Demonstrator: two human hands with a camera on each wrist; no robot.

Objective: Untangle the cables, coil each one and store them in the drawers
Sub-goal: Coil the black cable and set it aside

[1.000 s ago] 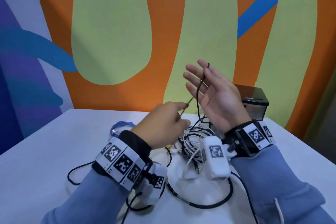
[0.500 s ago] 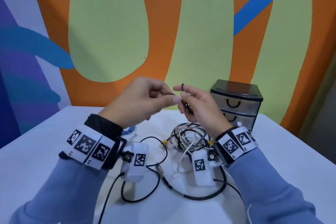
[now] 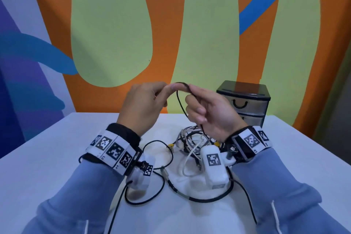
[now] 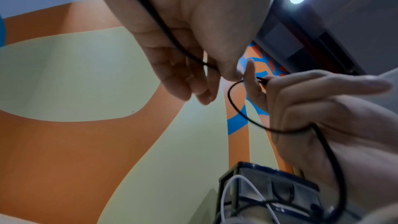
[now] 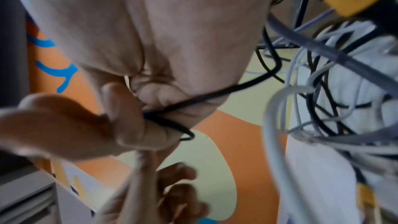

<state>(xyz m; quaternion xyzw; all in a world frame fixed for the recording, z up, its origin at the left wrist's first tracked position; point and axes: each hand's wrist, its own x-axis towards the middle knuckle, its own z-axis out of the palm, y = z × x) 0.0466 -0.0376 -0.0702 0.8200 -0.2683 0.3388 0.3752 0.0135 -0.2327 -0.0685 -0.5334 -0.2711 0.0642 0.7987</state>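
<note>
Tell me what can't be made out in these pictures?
- Head view: the black cable vanishes into the tangled pile; its far end is lost.
- Head view: the drawer unit, lower drawer hidden by the right hand.
- Right wrist view: blurred left hand, grip unclear.

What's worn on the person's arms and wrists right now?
Both arms wear light blue sleeves, dark cuffs showing at the wrists. Each wrist carries a white band of black-and-white square markers and a small white camera unit with its own marker. Black leads run from the units. The left hand and right hand are bare.
</note>
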